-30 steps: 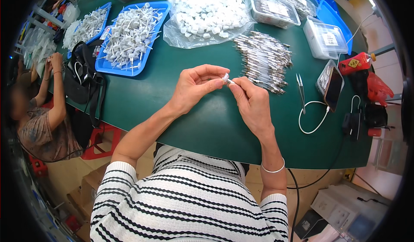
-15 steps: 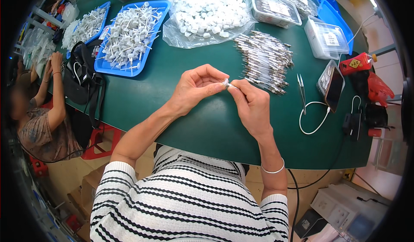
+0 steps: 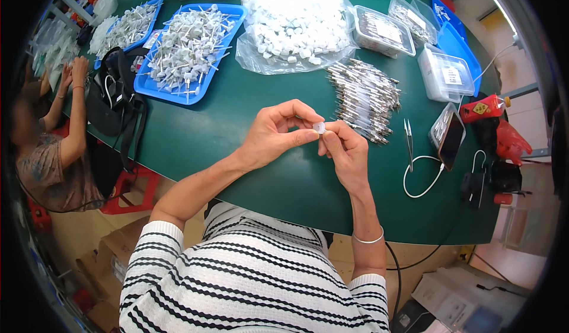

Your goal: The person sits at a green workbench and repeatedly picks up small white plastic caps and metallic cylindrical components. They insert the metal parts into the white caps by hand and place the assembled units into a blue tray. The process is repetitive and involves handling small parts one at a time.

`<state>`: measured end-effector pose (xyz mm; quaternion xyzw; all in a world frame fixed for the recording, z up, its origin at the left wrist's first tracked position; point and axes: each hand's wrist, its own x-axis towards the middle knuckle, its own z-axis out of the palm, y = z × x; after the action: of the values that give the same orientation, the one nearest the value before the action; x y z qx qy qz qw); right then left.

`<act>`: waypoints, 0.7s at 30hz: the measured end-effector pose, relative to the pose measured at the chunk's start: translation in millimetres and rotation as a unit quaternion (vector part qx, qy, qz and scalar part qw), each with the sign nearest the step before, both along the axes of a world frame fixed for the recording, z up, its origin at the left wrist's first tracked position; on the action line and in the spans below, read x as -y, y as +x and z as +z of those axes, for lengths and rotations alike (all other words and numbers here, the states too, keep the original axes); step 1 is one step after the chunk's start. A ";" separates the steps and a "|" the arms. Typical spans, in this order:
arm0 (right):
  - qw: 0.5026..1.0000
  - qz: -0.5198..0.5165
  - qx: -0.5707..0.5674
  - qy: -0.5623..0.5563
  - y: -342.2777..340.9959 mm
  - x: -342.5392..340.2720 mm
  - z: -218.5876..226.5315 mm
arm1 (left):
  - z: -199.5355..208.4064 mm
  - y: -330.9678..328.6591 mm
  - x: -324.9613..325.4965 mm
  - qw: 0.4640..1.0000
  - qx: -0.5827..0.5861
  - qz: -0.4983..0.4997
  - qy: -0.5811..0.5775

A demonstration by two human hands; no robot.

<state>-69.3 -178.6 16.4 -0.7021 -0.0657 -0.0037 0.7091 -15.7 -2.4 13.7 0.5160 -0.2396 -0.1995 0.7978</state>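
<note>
A small white plastic cap [image 3: 319, 127] is held up between my two hands, above the green table. My left hand [image 3: 278, 132] pinches it between thumb and index finger, its other fingers curled behind. From the right, the thumb and fingers of my right hand [image 3: 345, 149] close at the cap's lower right side. Whether a thin rod sits in the cap is hidden by these fingertips. Just beyond my right hand lies a pile of slim metal-and-clear rods [image 3: 364, 99]. Farther off, many similar white caps [image 3: 290, 36] spill over a clear plastic bag [image 3: 252, 60].
Blue trays [image 3: 188, 100] of white-headed, stemmed pieces stand at left, near a black bag [image 3: 109, 113]. To the right are tweezers [image 3: 409, 140], a phone [image 3: 452, 137], a white cable [image 3: 424, 195] and clear boxes [image 3: 444, 78]. Another person [image 3: 56, 161] sits at far left.
The white piece has turned, so its broad face shows now; the thin metal rod visible earlier between my hands is hidden. The whole view has shifted slightly.
</note>
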 end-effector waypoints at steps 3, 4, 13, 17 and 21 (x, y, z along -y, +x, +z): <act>0.997 0.016 0.021 0.066 0.5 -2.7 -8.6 | -5.5 1.3 1.0 0.998 0.057 0.004 -0.007; 0.997 0.015 0.019 0.078 0.8 -4.6 -9.6 | -7.1 1.4 0.2 0.997 0.076 0.015 0.002; 0.989 -0.029 0.021 0.144 2.9 -10.7 -11.7 | 6.9 2.7 -2.0 0.995 0.077 0.034 0.056; 0.989 -0.081 0.052 0.114 3.7 -10.6 -8.1 | 8.8 -0.3 -5.7 0.998 0.041 0.023 0.045; 0.988 -0.111 0.104 -0.011 3.0 -10.6 -9.8 | 3.5 -3.2 -2.6 0.996 0.057 0.036 0.050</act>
<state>-66.3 -168.0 6.6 -0.7086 -0.0606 -0.1546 0.6858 -18.9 0.2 17.3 0.5744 -0.2560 -0.1524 0.7625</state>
